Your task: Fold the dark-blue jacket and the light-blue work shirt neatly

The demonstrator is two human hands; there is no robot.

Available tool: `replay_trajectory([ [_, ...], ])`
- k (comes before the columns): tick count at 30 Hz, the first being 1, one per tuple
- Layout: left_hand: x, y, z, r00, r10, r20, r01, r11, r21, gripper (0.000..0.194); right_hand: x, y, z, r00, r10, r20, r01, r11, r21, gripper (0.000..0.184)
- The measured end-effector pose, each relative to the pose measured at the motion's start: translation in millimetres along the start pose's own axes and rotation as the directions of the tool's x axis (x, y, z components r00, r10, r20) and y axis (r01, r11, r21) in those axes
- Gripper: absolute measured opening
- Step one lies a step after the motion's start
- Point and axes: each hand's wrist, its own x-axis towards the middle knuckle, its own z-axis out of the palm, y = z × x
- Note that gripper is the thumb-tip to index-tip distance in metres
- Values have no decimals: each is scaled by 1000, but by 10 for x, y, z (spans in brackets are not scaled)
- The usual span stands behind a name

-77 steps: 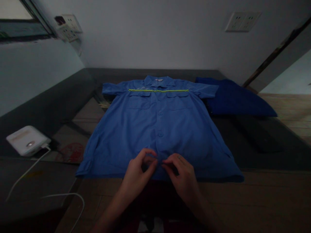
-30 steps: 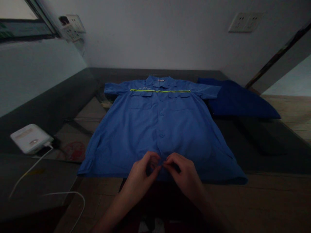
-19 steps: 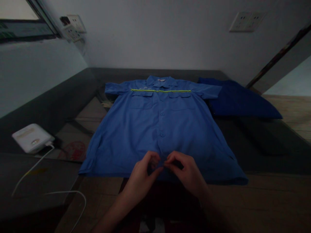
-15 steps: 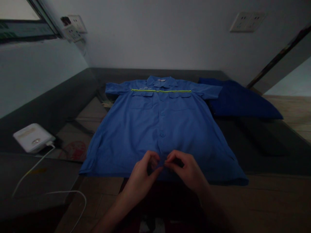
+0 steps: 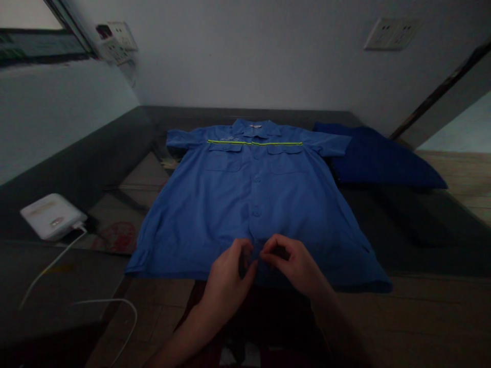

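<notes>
A blue short-sleeved work shirt (image 5: 215,194) lies spread face up, its collar at the far end and its hem towards me. It has two flap chest pockets, a yellow-green stripe across the chest and buttons down the front. At the lower front opening, my right hand (image 5: 293,263) pinches the shirt between thumb and forefinger. Just left of it, my left hand (image 5: 230,273) is curled at the same opening, its thumb and fingertips on the cloth. Any button between the fingertips is hidden or too dark to make out.
A darker blue folded cloth (image 5: 379,158) lies under the right sleeve side. On the left, a white box-shaped device (image 5: 53,217) has a white cable (image 5: 57,260) running towards me. The dark table (image 5: 414,220) backs onto a wall with sockets (image 5: 393,34).
My left hand's thumb and fingers have shifted slightly, with a little more gap between them. The right hand keeps its pinch, and the shirt lies as before.
</notes>
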Motion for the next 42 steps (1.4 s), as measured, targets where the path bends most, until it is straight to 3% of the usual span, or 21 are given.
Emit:
replay_trajectory([
  [6,23,7,-57,997,79,17,-78,994,-78,20,-16,-12,17,998,-57,-40,55,996,-65,8],
  [12,41,32,-112,997,59,45,-53,992,-117,14,-70,-43,-8,985,-170,23,172,976,-132,10],
  [16,43,21,-91,999,18,27,-15,993,-116,12,-113,-56,-6,986,-160,56,168,967,-192,21],
  [19,45,13,-83,999,23,24,-19,991,-130,13,-128,-70,20,988,-153,19,153,960,-234,24],
  [30,49,7,-111,993,107,55,-99,986,-137,15,-126,-24,80,980,-192,-45,175,951,-254,18],
  [36,39,20,-138,983,147,107,-139,987,-76,15,-120,-16,57,957,-278,-87,246,930,-272,19],
  [42,-18,16,-196,970,203,131,-224,959,174,21,-229,12,-47,929,-321,-184,242,903,-356,15],
])
